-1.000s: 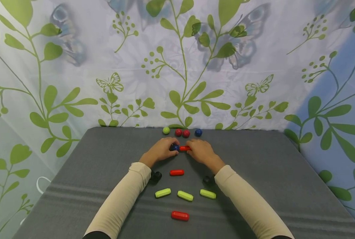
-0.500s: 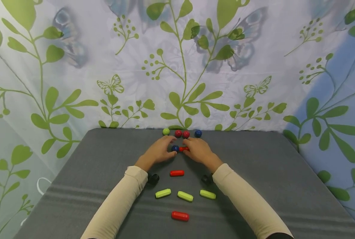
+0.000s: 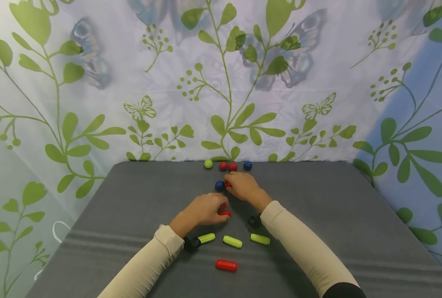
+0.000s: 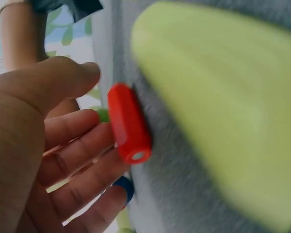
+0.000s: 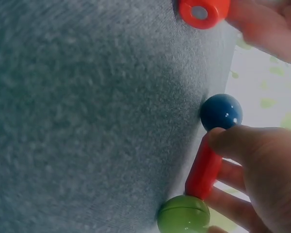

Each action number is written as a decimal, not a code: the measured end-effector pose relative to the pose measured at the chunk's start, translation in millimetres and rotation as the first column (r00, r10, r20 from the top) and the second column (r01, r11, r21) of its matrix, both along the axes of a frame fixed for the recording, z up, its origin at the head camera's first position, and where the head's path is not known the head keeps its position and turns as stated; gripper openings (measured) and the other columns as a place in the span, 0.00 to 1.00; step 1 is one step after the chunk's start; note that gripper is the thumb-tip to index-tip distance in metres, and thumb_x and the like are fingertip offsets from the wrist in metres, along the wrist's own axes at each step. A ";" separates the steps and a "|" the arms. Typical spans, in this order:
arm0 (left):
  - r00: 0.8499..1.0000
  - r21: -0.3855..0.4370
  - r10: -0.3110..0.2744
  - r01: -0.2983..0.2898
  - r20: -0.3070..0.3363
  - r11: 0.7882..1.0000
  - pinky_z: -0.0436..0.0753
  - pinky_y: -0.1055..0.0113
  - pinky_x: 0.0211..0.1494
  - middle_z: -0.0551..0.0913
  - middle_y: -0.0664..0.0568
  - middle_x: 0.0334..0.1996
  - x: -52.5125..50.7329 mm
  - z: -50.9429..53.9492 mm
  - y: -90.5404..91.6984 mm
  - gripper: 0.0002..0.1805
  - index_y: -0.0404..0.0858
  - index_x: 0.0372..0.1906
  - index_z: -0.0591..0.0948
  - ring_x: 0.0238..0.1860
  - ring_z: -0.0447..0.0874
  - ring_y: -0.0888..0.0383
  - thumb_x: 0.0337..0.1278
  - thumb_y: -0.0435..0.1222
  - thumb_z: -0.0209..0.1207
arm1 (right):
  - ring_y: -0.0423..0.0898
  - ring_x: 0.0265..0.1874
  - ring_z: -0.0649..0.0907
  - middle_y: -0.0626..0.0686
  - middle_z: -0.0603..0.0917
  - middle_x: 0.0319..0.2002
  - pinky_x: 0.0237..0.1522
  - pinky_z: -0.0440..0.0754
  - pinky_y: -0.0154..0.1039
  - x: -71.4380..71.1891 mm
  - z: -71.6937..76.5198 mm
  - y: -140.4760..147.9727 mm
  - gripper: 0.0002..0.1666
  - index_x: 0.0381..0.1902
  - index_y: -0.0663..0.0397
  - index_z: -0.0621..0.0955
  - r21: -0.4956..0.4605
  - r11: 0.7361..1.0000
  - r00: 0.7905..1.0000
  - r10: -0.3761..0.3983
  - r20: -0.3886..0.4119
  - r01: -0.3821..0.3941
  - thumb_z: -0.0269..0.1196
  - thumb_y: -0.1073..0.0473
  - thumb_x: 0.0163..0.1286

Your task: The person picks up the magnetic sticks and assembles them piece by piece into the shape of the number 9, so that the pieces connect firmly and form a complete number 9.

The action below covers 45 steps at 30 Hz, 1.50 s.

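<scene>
My right hand [image 3: 243,186] pinches a red rod [image 5: 203,167] with its thumb on the near side and fingers behind. A blue ball [image 5: 221,111] meets one end of this rod, and a green ball [image 5: 183,213] touches the other; the hand hides the green ball in the head view. Closer to me, my left hand [image 3: 206,209] is at a second red rod [image 4: 129,124]. Its fingers, nearly straight, lie against or just beside that rod, while the thumb stands apart from it. The rod's end shows a small silver disc.
Along the table's back edge lie a green ball [image 3: 208,164], two red balls [image 3: 223,166] and a blue ball [image 3: 247,166]. Nearer are yellow-green rods [image 3: 232,241] in a row and another red rod [image 3: 226,265]. A patterned cloth [image 3: 161,103] hangs behind the grey table [image 3: 310,198].
My left hand has let go of the blue ball and come back toward me to the middle red rod. The right hand stays at its rod near the blue ball.
</scene>
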<state>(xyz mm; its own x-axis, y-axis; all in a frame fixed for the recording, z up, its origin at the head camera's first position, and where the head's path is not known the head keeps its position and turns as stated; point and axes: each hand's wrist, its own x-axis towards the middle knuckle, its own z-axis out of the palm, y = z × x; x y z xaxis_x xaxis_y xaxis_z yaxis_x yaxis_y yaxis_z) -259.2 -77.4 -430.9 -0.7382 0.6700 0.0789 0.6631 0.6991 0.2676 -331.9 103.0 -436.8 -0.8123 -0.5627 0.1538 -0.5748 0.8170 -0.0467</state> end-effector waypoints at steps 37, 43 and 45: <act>0.745 0.281 0.455 -0.628 0.488 0.726 0.77 0.66 0.27 0.83 0.54 0.22 -42.9 -12.3 -3.1 0.09 0.40 0.29 0.84 0.22 0.80 0.59 0.57 0.40 0.70 | 0.49 0.37 0.85 0.49 0.83 0.39 0.41 0.82 0.48 -1.7 -3.0 -2.1 0.07 0.44 0.48 0.84 0.024 1.000 0.999 -0.014 -0.051 0.015 0.68 0.58 0.69; 0.691 0.311 0.443 -0.682 0.572 0.662 0.82 0.65 0.30 0.84 0.50 0.26 -44.3 -12.8 2.1 0.09 0.37 0.32 0.84 0.23 0.84 0.59 0.57 0.38 0.69 | 0.49 0.37 0.85 0.49 0.83 0.39 0.41 0.82 0.47 -1.5 -2.5 -1.5 0.08 0.44 0.48 0.84 0.020 1.000 0.999 -0.019 -0.049 0.020 0.69 0.58 0.68; 0.690 0.316 0.439 -0.683 0.576 0.658 0.83 0.65 0.30 0.84 0.50 0.27 -44.9 -14.0 2.7 0.09 0.36 0.32 0.84 0.24 0.85 0.58 0.58 0.38 0.69 | 0.49 0.37 0.85 0.49 0.83 0.39 0.41 0.82 0.47 -1.3 -3.0 -1.3 0.08 0.44 0.48 0.84 0.022 1.000 0.999 -0.017 -0.047 0.018 0.69 0.58 0.69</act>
<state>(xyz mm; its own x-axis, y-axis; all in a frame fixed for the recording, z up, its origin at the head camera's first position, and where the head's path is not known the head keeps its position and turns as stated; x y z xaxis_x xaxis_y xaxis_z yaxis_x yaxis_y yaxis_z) -304.1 -74.7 -444.9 -0.9857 0.0687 -0.1538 -0.0846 0.5873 0.8049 -333.2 101.6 -439.8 -0.8141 -0.5522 0.1798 -0.5616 0.8274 -0.0018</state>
